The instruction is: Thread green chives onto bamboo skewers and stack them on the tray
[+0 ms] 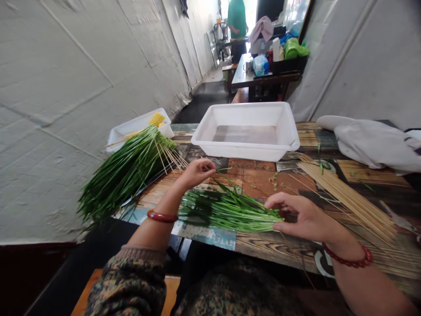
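Observation:
A bunch of green chives lies on the patterned wooden table in front of me, white stem ends pointing right. My left hand is raised above the leaf side, its fingers pinched on a thin chive leaf. Around the stem ends curls my right hand, fingertips at the upper edge and thumb at the lower edge of the bunch. To the left, a big pile of skewered chives rests on a tray, bare stick ends pointing right. Loose bamboo skewers lie spread right of my right hand.
A white plastic bin stands at the table's back. Behind the chive pile is a white tub with yellow pieces. Scissors and a grey cloth lie right. A person in green stands far back beside another cluttered table.

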Available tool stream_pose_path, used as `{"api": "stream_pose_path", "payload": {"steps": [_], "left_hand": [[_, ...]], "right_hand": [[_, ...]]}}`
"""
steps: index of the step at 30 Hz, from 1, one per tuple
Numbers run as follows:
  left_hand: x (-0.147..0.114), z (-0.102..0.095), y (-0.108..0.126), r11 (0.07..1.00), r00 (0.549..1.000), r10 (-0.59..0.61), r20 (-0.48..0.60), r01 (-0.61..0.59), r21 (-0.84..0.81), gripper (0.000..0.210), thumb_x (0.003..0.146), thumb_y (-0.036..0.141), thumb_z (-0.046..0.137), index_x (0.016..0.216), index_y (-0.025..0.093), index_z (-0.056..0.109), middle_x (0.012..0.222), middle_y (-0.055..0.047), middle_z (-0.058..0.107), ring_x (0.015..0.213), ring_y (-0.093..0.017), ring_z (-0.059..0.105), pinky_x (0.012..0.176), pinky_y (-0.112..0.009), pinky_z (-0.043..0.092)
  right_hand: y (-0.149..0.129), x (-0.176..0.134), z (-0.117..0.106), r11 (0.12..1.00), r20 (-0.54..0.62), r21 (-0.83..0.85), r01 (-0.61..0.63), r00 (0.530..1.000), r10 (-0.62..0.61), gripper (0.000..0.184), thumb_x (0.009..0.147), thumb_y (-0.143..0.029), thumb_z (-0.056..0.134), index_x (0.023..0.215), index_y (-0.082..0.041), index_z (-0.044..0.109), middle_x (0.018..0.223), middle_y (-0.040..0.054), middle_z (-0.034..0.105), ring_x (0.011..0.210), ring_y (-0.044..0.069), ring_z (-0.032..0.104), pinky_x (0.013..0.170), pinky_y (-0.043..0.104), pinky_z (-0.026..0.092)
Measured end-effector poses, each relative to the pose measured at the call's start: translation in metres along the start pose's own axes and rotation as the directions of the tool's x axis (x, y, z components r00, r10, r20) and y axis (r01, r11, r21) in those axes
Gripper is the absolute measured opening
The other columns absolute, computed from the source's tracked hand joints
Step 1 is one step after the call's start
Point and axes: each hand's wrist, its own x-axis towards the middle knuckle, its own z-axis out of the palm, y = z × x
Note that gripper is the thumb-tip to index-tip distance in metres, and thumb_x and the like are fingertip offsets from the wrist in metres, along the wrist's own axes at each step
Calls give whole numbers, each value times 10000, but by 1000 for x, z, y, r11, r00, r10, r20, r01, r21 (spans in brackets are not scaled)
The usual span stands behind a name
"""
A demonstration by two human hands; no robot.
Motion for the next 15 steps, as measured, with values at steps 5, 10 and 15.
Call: {"api": "stream_pose_path", "payload": {"steps": [5,10,15], "left_hand": [[-5,-25,13,964,994,-107,-30,97,-247,178,781,311,681,788,133,677,855,-71,711,793,-150,631,767,-284,488],[-9,-31,3,969,975,-190,-113,168,-179,192,785,325,674,806,135,684,800,-53,704,768,-149,627,753,-280,487],[-8,-22,14,976,967,-179,-183,151,-159,264,811,371,667,934,139,690,897,-72,719,849,-173,657,804,-295,513]], "right_hand": [[-9,-5,1,997,80,-22,72,994,-71,287,819,-229,702,1091,-236,612,995,42,673,761,141,621,646,227,499],[-17,-5,2,989,136,-19,148,980,-144,267,812,-202,716,1063,-222,626,943,30,662,718,113,581,654,210,476],[-21,-1,1,985,161,-14,174,972,-169,279,798,-189,724,1057,-208,622,917,20,665,733,111,585,655,198,470]]}}
